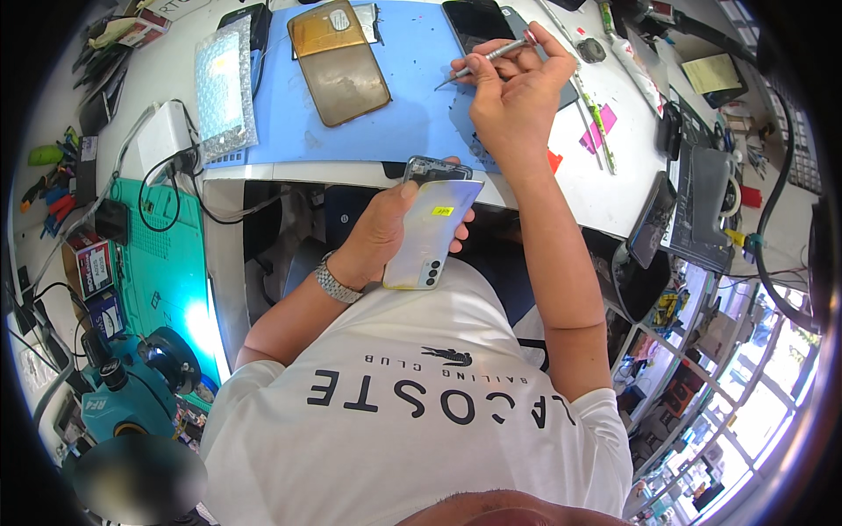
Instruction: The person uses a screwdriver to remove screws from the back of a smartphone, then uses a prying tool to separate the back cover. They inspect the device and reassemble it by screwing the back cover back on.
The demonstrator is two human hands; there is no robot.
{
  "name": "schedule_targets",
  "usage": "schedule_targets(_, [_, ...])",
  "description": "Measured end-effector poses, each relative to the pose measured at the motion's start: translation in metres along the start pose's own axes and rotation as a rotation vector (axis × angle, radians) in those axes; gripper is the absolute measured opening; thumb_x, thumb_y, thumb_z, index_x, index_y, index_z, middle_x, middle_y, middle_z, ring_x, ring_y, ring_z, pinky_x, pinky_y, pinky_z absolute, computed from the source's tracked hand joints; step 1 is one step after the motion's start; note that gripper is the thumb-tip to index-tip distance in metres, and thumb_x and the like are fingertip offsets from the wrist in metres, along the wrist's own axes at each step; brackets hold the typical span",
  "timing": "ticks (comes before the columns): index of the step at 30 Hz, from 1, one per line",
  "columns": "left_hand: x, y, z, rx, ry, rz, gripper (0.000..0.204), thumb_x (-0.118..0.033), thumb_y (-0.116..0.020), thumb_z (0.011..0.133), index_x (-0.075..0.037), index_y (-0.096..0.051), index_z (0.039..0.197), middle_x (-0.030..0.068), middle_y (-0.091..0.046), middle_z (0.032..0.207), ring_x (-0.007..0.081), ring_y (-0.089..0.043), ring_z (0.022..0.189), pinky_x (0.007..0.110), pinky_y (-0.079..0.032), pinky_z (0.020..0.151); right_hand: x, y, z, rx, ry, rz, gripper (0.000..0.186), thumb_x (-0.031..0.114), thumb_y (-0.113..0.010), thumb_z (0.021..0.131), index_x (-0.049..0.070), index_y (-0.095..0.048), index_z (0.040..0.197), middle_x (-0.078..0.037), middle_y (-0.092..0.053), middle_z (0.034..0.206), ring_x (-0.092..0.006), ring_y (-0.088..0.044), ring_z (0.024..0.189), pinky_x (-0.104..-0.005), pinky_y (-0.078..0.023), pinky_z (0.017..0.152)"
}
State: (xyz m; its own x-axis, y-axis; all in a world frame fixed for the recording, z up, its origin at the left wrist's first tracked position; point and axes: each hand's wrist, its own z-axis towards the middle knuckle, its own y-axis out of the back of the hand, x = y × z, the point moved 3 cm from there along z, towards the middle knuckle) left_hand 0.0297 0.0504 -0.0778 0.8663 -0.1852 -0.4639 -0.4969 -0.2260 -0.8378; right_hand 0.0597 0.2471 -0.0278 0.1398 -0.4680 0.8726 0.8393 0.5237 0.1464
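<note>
My left hand [383, 225], a metal-band watch at its wrist, is closed around a smartphone [438, 167] in front of my white shirt, off the bench's near edge. Its shiny pale back cover [414, 237], with a small yellow sticker and camera lenses at the lower end, lies over the phone body. The dark frame of that body shows past the cover's far end; whether the two are joined there I cannot tell. Above the blue mat [263, 105], my right hand [517, 96] grips a slim silver precision screwdriver [491, 58], its thin tip pointing left, apart from the phone.
A brownish clear phone case [342, 74] and a bubble-wrap pouch [225, 92] lie on the bench. Beyond my right hand is a dark phone [474, 24]. A green-yellow stick [605, 140] and a white tube [636, 74] lie right; a teal microscope [132, 399] stands lower left.
</note>
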Motion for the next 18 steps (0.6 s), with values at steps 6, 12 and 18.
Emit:
schedule_targets(6, [-0.002,-0.003,-0.002,-0.022,-0.001,0.044,0.093,-0.07,-0.061,0.092,-0.012,-0.033,0.159,0.0196,-0.063,0.124,0.0279,-0.067,0.101,0.044,-0.057,0.091,0.012,0.007,-0.007,-0.005,0.02,0.062,0.06,-0.013,-0.057,0.095,-0.002,-0.018,0.14,-0.02,-0.062,0.109,-0.0243,-0.074,0.091,-0.0288,-0.061,0.077])
schedule_targets(12, [-0.001,-0.001,-0.001,-0.028,0.0,0.052,0.098,-0.073,-0.063,0.089,-0.012,-0.032,0.16,0.0198,-0.064,0.123,0.0284,-0.068,0.102,0.043,-0.058,0.091,0.043,0.027,-0.045,0.0,0.073,0.131,0.069,-0.017,-0.053,0.095,0.004,-0.012,0.147,-0.024,-0.06,0.116,-0.0271,-0.074,0.092,-0.0298,-0.061,0.079])
schedule_targets(18, [0.0,-0.001,-0.002,-0.013,-0.011,-0.026,0.098,-0.065,-0.071,0.088,-0.008,-0.035,0.158,0.0209,-0.064,0.125,0.027,-0.068,0.104,0.042,-0.058,0.09,0.053,0.044,-0.078,-0.049,0.126,0.119,0.07,-0.017,-0.051,0.096,0.003,-0.01,0.148,-0.027,-0.058,0.117,-0.0259,-0.071,0.092,-0.0374,-0.064,0.086])
